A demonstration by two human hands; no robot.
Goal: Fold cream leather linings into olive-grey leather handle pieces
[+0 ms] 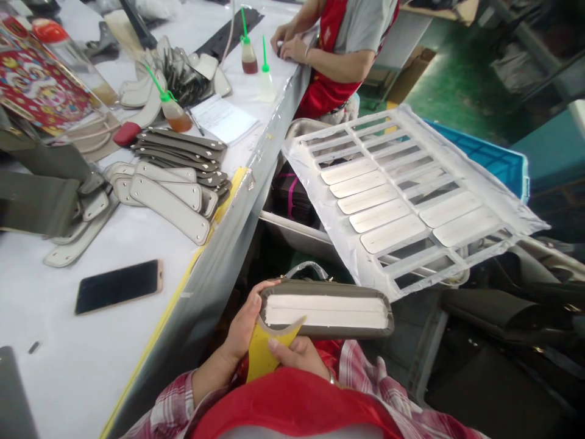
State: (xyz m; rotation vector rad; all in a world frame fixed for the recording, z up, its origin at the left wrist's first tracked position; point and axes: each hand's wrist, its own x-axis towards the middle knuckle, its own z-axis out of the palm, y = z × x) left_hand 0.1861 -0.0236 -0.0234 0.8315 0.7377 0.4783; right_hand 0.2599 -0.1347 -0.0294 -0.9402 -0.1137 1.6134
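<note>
A dark olive handbag point(329, 332) is held in front of me, with a long white panel point(347, 311) facing up. A handle wrapped in clear plastic point(308, 266) shows behind it. My left hand point(244, 323) is closed around the bag's left end. In my right hand point(304, 356), pinched between thumb and fingers, is a yellow flat piece with a concave curved edge point(262, 350). Its curve lies at the rounded left corner of the bag, and its pointed tip overlaps the white panel. Part of the right hand's fingers is hidden.
Left, a white table point(55, 341) carries a phone point(119, 286), stacked grey strips point(169, 198) and green-tipped bottles point(173, 113). A white rack point(397, 195) with pale rounded pieces lies over a bin ahead. A co-worker's hands point(292, 46) are at the table's far edge. Dark bags point(498, 317) lie right.
</note>
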